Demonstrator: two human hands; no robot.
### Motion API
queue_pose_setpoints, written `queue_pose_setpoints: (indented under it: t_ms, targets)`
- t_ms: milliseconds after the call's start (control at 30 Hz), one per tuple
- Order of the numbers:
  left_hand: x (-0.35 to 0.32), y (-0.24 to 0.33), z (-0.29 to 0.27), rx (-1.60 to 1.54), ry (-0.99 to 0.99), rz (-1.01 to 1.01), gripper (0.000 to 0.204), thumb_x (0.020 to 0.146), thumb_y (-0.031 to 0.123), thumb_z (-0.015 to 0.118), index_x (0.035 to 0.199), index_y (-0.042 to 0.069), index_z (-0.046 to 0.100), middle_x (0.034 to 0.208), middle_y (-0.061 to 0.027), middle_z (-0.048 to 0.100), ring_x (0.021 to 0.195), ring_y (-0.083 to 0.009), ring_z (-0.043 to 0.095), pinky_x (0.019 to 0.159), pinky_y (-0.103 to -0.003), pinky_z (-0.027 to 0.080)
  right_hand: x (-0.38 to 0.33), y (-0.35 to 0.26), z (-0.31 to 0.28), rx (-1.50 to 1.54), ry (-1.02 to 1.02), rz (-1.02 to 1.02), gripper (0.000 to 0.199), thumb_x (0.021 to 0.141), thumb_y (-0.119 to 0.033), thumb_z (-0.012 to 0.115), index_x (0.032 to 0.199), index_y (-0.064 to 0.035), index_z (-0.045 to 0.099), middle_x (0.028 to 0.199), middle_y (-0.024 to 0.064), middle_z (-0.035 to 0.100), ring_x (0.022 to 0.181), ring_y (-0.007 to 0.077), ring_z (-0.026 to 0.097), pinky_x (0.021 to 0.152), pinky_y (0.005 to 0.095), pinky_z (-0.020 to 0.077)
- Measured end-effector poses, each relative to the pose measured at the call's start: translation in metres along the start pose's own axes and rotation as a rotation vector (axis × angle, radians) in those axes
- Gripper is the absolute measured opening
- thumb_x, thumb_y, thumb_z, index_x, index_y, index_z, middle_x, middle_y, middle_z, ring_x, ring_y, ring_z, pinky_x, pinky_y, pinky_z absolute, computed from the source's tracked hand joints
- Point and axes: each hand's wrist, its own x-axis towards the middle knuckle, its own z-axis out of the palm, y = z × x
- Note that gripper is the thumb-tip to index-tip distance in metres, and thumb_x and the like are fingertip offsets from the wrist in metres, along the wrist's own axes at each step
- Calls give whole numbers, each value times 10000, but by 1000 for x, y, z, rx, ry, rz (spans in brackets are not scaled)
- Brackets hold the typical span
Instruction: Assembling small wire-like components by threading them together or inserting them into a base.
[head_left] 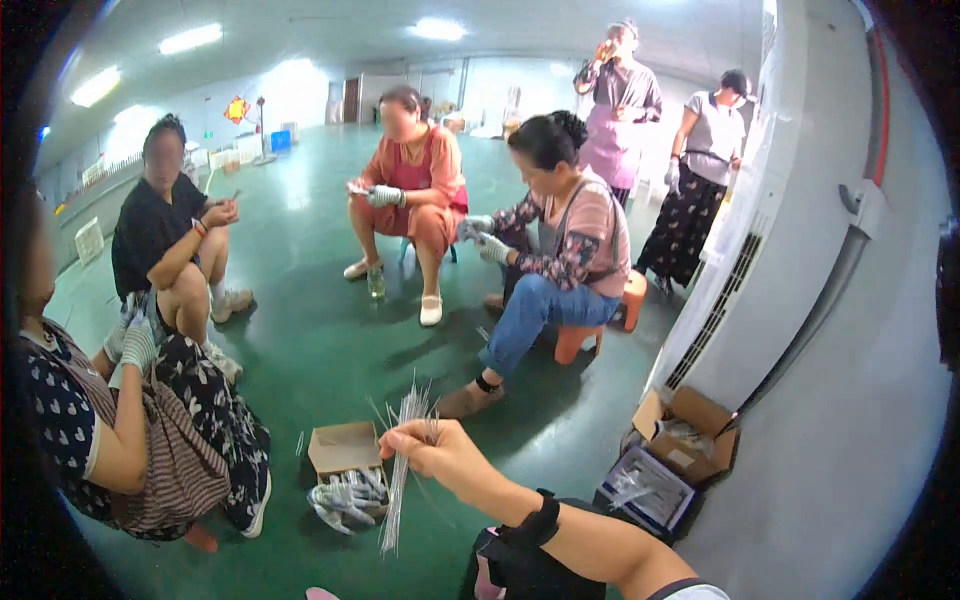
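Head view: the right hand point(440, 452) reaches in from the lower right, its forearm crossing the near edge with a black wristband point(535, 520) on it, and its fingers point(412, 440) are pressed together around a bundle of thin clear rods point(400, 470). The bundle hangs nearly upright, its upper ends fanning out above the fist and its lower ends splaying out near the green floor point(320, 340). Just left of the bundle sits a small open cardboard box point(343, 447), with a pile of bagged pieces point(345, 498) on its near side. The left hand is not in sight. To the right, against the white wall point(850, 420), lie another open cardboard box point(690, 430) and a flat dark-rimmed box point(650, 490). Other people sit in a loose ring on low stools, some wearing gloves; the person at the near left point(120, 420) wears a patterned dress. Two more stand at the far right.
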Motion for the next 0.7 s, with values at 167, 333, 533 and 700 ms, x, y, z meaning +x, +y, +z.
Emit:
queue_pose_setpoints:
  t_ms: [167, 333, 533, 700]
  targets:
    - [-9, 10, 1, -119, 34, 0, 478, 769, 182, 593, 1181, 21, 410, 969, -166, 551, 824, -273, 556, 743, -359, 455, -3, 1, 12, -28, 25, -75, 245, 902, -214, 514, 889, 7, 620, 735, -28, 565, 513, 4, 322, 450, 173, 247]
    - [-36, 15, 14, -278, 29, -50, 437, 786, 183, 578, 1165, 24, 432, 954, -152, 559, 797, -254, 556, 715, -347, 453, -3, -4, 23, -79, -31, -101, 244, 895, -222, 523, 871, -5, 632, 661, -58, 524, 531, 6, 339, 461, 181, 252]
    - [-67, 20, 29, -469, 27, -92, 389, 805, 183, 560, 1147, 28, 457, 935, -135, 568, 765, -232, 555, 682, -332, 451, 5, -6, 53, -61, -100, -127, 230, 892, -215, 521, 855, -19, 635, 682, -59, 527, 561, 5, 362, 483, 187, 271]
    - [-84, 24, 30, -625, 42, -123, 352, 822, 184, 544, 1131, 31, 479, 919, -121, 576, 739, -213, 554, 654, -320, 449, 19, 15, 78, 1, -125, -172, 234, 887, -229, 537, 813, -23, 619, 662, -62, 523, 542, 5, 356, 473, 181, 287]
